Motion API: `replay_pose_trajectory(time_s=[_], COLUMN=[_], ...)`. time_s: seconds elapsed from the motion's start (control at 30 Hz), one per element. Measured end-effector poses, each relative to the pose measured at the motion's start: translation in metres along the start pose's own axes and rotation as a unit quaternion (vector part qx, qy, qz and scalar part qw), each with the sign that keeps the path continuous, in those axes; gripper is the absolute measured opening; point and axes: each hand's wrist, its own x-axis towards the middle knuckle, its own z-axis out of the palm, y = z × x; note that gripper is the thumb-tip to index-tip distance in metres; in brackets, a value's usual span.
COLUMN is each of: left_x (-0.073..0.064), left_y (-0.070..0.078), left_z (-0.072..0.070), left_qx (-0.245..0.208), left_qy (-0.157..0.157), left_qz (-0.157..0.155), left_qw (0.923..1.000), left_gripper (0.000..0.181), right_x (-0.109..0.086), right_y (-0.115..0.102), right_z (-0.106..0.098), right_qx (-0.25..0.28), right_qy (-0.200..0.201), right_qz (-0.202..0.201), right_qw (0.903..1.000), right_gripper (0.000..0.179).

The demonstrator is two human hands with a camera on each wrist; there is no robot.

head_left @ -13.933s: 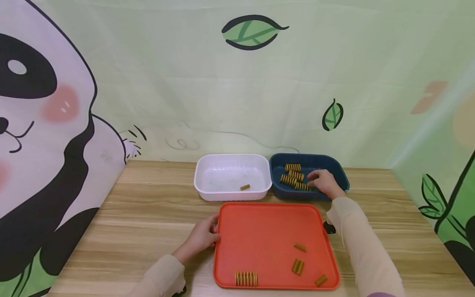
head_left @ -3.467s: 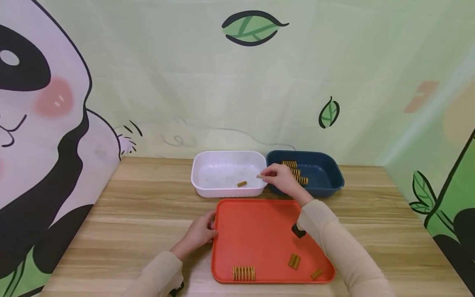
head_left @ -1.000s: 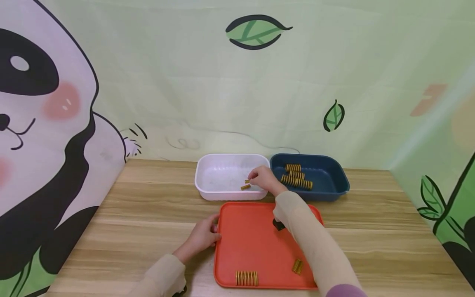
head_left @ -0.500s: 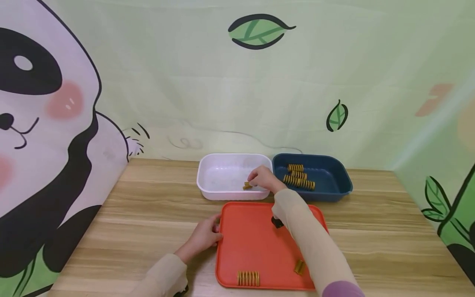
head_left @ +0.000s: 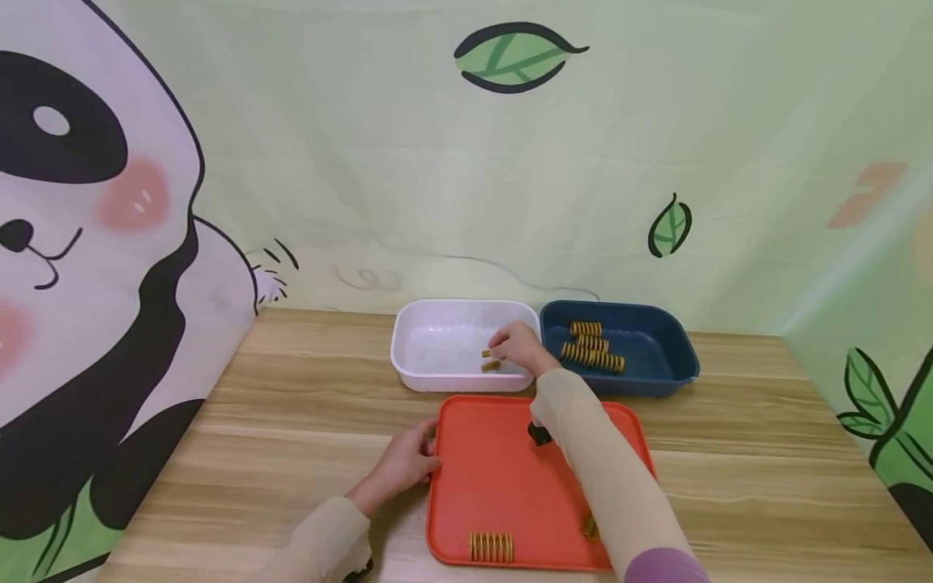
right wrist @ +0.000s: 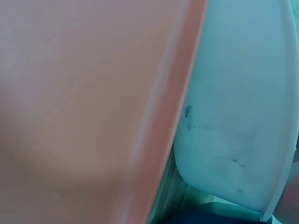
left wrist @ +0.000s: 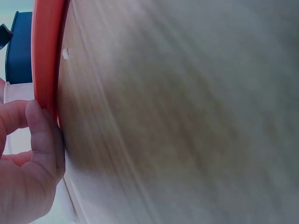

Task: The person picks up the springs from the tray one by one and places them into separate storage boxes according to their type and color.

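Inside the white bin point(head_left: 408, 374), the thumb and fingers of my right hand point(head_left: 521, 346) pinch a small gold spring point(head_left: 487, 354). Just below it, another small spring point(head_left: 491, 366) lies on the bin floor. My left hand point(head_left: 401, 460) grips the left edge of the red tray point(head_left: 481, 461); in the left wrist view its thumb and fingers point(left wrist: 43, 135) meet at the tray rim. A large gold spring point(head_left: 492, 547) lies near the tray's front edge. Partly covered by my right sleeve is a medium spring point(head_left: 590, 526). The right wrist view barely shows the hand.
Touching the white bin on its right stands a navy bin point(head_left: 652, 352), with several large gold springs point(head_left: 593, 346) in its left half. Both bins sit behind the tray on the wooden table point(head_left: 306, 389). A printed cloth point(head_left: 342, 162) hangs behind.
Earlier my right hand was in the navy bin, and more small springs showed on the tray. It then brought a small spring into the white bin; lately that spring dipped beside the other and rose slightly.
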Motion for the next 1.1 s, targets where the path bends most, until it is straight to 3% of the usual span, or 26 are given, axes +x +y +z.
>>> replay_pose_trajectory(time_s=[0.67,1.1], left_x=[-0.0013,-0.0019], left_y=[0.0030,0.0032], left_z=[-0.0007,-0.0008], left_qx=[-0.001,-0.003], left_qy=[-0.001,0.000], left_qz=[-0.002,0.000], left_qw=[1.0000,1.0000], left_gripper=[0.061,0.061], right_x=[0.0036,0.0050], right_y=[0.0001,0.0004], right_z=[0.0066,0.0095], right_qx=[0.018,0.005], right_qy=[0.014,0.007], right_qz=[0.020,0.002], right_qw=[0.9996,1.0000], right_gripper=[0.017,0.016])
